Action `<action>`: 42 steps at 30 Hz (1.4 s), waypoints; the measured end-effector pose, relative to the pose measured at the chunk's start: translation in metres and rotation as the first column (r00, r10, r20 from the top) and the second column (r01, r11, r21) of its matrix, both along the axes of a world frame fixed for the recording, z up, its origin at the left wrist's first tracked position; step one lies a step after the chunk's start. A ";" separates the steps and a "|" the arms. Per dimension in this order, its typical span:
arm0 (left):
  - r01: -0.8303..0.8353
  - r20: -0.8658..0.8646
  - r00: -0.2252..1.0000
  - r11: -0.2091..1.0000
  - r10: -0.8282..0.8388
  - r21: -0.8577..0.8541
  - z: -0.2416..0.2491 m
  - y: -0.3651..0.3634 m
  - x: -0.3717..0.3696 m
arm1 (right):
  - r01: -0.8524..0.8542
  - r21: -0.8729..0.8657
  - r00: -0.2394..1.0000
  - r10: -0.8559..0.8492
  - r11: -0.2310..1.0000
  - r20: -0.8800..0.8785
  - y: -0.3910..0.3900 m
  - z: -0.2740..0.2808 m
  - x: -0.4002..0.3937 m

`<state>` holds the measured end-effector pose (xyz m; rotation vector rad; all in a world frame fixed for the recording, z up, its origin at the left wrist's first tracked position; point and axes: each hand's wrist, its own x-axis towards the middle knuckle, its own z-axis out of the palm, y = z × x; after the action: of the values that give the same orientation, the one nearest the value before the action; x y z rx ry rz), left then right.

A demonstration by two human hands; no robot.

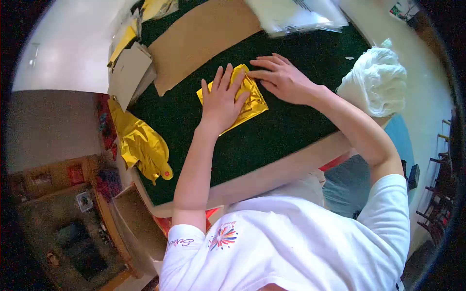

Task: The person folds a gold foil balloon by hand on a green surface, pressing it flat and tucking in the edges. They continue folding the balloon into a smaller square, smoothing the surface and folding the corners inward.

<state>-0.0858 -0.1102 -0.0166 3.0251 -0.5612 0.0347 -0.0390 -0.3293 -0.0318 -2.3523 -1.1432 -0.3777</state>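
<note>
A folded yellow foil-like packet [253, 103] lies on the dark green table surface [242, 155]. My left hand [224, 97] rests flat on top of it with the fingers spread, covering its left part. At the packet's upper right edge is my right hand [281, 80], fingers stretched out and apart, the index fingertip touching or very near the packet's top corner. Neither hand is closed around anything. The side of the packet beneath my left palm is hidden.
Crumpled yellow foil [143, 145] hangs by the left edge. Brown cardboard [204, 39] and white-grey sheets [128, 75] lie farther back. Clear plastic bags [301, 17] are at the top, a white string bundle [376, 82] at the right, an open box [141, 218] below left.
</note>
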 end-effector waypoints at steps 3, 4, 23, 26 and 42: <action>-0.015 0.023 1.000 0.999 0.016 -0.037 0.004 0.000 -0.002 | 0.088 0.151 0.979 -0.058 0.985 -0.196 0.007 0.008 0.008; -0.031 0.054 0.998 0.991 0.039 -0.134 0.008 0.001 -0.004 | 0.191 0.219 0.970 -0.149 0.957 -0.194 0.013 0.012 0.004; -0.380 -0.214 0.922 0.646 0.323 -0.662 0.008 0.074 -0.009 | 0.307 0.112 0.770 -0.178 0.945 -0.613 0.058 0.018 0.015; -0.381 -0.363 0.908 0.769 0.208 -0.514 0.021 0.077 -0.014 | 0.229 0.170 0.783 -0.078 0.958 -0.618 0.055 0.017 0.014; -0.428 -0.510 0.860 0.517 -0.019 -0.741 0.026 0.088 -0.018 | 0.213 0.316 0.613 0.125 0.925 -0.780 0.071 0.039 0.002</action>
<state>-0.1038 -0.0218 0.0095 1.9849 -0.0482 -0.3113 -0.0372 -0.2578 0.0072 -1.8372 -0.4973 0.4009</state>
